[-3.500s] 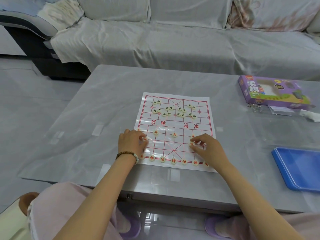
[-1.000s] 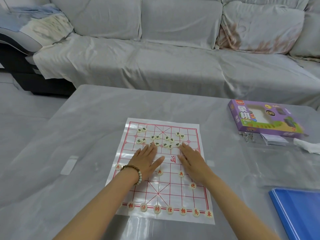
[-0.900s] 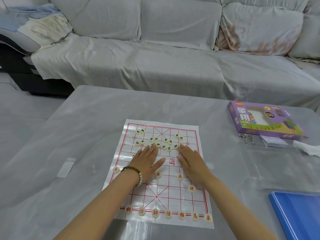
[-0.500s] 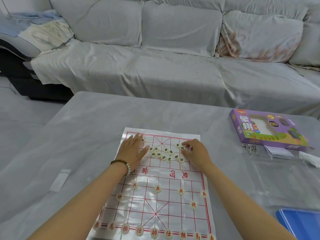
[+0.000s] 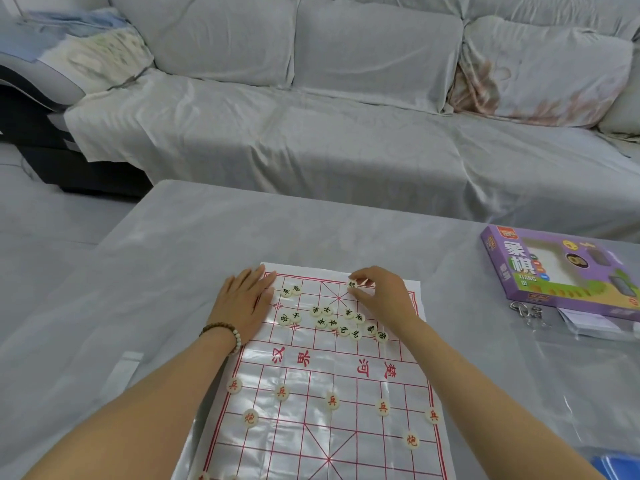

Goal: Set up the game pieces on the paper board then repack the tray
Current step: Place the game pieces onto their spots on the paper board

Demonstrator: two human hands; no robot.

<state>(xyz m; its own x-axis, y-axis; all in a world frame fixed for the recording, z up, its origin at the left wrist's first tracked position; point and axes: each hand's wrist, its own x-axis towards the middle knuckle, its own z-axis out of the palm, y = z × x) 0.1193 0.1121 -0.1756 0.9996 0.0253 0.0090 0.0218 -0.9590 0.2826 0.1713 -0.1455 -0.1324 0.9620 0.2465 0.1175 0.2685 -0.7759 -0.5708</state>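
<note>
A white paper board (image 5: 313,372) with a red grid lies on the grey table. Red-lettered round pieces (image 5: 331,400) stand in rows on its near half. Several black-lettered pieces (image 5: 333,322) lie bunched on the far half. My right hand (image 5: 382,292) pinches one black-lettered piece (image 5: 352,285) at the far edge line of the board. My left hand (image 5: 244,297) rests flat on the board's far left corner, fingers together, holding nothing. Two black pieces (image 5: 291,291) sit just right of it.
A purple game box (image 5: 554,271) lies at the table's right, with keys (image 5: 526,311) and a paper slip (image 5: 588,323) beside it. A blue tray corner (image 5: 616,467) shows at the bottom right. A covered sofa (image 5: 346,133) stands behind the table.
Both hands moved from the board's middle to its far half. My right hand has pinched one black piece and carried it to the far edge; my left hand slid to the far left corner.
</note>
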